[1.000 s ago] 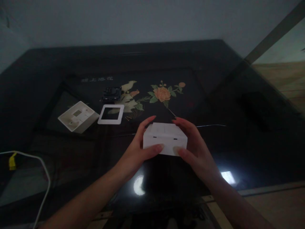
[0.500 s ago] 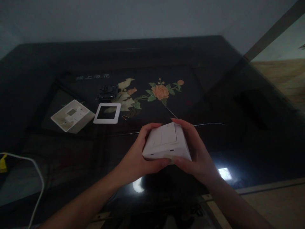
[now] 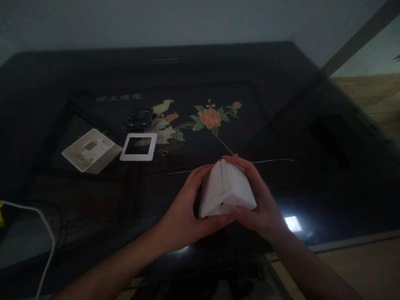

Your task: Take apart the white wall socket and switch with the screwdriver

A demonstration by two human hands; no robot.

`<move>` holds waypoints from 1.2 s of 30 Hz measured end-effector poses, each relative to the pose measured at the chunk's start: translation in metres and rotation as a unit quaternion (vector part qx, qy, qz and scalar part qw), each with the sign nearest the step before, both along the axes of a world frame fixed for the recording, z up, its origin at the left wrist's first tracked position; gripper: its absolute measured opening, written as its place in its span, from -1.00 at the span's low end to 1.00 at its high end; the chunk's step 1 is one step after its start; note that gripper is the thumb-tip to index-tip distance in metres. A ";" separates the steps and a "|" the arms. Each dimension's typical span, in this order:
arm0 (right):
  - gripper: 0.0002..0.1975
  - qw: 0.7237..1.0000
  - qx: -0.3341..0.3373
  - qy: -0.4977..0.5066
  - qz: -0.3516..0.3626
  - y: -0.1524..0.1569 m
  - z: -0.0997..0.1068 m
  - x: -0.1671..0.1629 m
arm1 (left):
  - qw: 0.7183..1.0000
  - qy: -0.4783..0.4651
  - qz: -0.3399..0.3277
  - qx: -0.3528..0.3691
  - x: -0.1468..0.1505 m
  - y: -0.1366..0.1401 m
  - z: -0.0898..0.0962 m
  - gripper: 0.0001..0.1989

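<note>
Between both hands is a white wall switch (image 3: 228,186), tilted over the dark table so that its rocker face leans left and a plain boxy side faces right. My left hand (image 3: 186,210) grips its left side, thumb along the near edge. Around the right side curls my right hand (image 3: 261,202), fingers over the far corner and thumb at the near edge. The two thumbs nearly meet below it. To the left lie an open white back box (image 3: 90,151), a white square frame (image 3: 137,158) and a black switch-like module (image 3: 139,118).
The glossy black table (image 3: 193,66) has a flower-and-bird picture (image 3: 210,118) under its surface and bright reflections near the front edge. A white cable (image 3: 51,246) with a yellow tag (image 3: 1,216) runs along the left. A wall stands behind the table.
The wall switch has been turned between my hands, its face now tipped left and its right side showing more. The parts on the table have shifted slightly left in view.
</note>
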State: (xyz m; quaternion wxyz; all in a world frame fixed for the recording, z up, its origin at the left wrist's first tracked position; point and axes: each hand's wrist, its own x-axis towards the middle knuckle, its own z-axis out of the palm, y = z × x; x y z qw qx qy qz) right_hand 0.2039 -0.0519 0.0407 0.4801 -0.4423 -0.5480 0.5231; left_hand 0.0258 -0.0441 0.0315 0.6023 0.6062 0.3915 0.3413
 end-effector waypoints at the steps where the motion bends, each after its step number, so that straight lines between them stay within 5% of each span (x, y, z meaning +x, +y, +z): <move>1: -0.37 1.000 0.005 -0.007 -0.004 0.000 0.001 0.000 | 1.000 0.005 -0.003 0.009 0.000 0.000 0.000 -0.22; 5: -0.45 1.000 0.017 -0.018 -0.003 0.000 0.001 -0.001 | 0.999 0.031 -0.013 0.028 -0.001 0.000 -0.002 -0.10; 22: -0.59 0.996 0.029 -0.072 -0.048 0.001 0.001 -0.007 | 0.999 0.031 0.000 0.031 -0.001 -0.002 -0.005 -0.18; 30: -0.62 0.985 0.082 -0.126 -0.079 0.002 0.005 -0.008 | 0.975 0.095 -0.043 0.196 -0.012 0.004 0.009 -0.21; 36: -0.62 0.976 0.104 -0.172 -0.084 0.000 0.007 -0.009 | 0.937 0.160 -0.008 0.311 -0.016 0.004 0.011 -0.35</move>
